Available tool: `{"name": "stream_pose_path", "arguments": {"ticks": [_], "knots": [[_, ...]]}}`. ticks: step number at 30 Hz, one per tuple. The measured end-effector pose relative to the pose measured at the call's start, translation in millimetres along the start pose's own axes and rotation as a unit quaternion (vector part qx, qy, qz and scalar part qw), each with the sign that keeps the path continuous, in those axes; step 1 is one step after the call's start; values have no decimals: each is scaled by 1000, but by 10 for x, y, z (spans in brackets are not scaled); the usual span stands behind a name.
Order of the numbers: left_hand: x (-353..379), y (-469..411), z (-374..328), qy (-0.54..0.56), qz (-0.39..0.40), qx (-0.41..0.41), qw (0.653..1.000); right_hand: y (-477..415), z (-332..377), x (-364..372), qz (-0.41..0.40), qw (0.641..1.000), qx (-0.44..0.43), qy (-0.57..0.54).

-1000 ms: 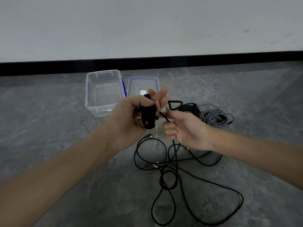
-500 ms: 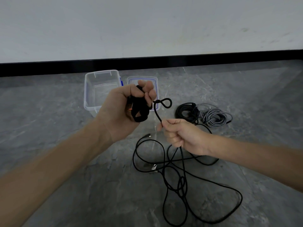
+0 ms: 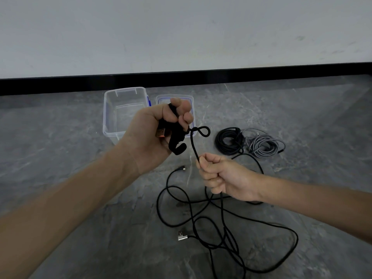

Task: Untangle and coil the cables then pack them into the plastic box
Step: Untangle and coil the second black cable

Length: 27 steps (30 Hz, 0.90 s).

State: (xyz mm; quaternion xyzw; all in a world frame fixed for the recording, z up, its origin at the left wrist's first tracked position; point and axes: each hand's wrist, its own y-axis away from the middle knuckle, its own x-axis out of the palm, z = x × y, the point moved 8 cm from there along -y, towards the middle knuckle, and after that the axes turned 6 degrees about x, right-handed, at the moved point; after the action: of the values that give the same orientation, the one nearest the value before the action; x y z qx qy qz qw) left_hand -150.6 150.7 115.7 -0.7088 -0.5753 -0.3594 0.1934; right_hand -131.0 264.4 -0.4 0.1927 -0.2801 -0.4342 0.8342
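My left hand (image 3: 153, 129) grips a small black coil of cable (image 3: 177, 141) with an orange USB plug showing at the palm. From the coil the black cable (image 3: 194, 146) makes a small loop and runs down into my right hand (image 3: 223, 178), which holds it in a fist. Below, the same cable lies tangled on the floor (image 3: 221, 234) with a silver plug (image 3: 182, 235) and a black angled plug (image 3: 181, 168). The clear plastic box (image 3: 112, 109) stands open behind my left hand, its lid (image 3: 192, 101) beside it.
A coiled black cable (image 3: 229, 141) and a coiled grey cable (image 3: 263, 146) lie on the grey floor to the right of the lid. A black skirting strip and a white wall run behind the box.
My left hand with the coil has stayed raised near the box. My right hand slid down the cable, and a small loop formed between the hands.
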Motion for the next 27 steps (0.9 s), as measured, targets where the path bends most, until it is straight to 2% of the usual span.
{"name": "stream_pose_path", "arguments": {"ticks": [4, 11, 13, 14, 15, 18, 20, 22, 24, 27], "knots": [[-14, -4, -8, 3, 8, 4, 1000, 18, 206, 2, -12, 999, -45, 1], [-80, 14, 158, -18, 9, -18, 1000, 65, 429, 129, 24, 996, -70, -47], [-111, 3, 172, -39, 3, -8, 999, 101, 485, 174, 12, 994, -103, -15], [-126, -6, 173, -48, -1, -3, 999, 129, 518, 178, -18, 990, -137, 36], [-142, -16, 174, -56, -5, 2, 998, 180, 557, 179, -66, 975, -181, 111], [-166, -38, 171, -66, -9, 8, 998, 371, 641, 266, -197, 893, -272, 300], [-184, -47, 182, -66, -15, 9, 998, 453, 676, 356, -227, 849, -265, 397], [-219, -54, 189, -80, -27, 11, 996, 530, 740, 483, -220, 810, -249, 484], [-256, -63, 192, -89, -39, 14, 995, 621, 832, 602, -202, 791, -243, 523], [-282, -58, 211, -93, -53, 12, 994, 772, 976, 684, -193, 795, -230, 527]]}}
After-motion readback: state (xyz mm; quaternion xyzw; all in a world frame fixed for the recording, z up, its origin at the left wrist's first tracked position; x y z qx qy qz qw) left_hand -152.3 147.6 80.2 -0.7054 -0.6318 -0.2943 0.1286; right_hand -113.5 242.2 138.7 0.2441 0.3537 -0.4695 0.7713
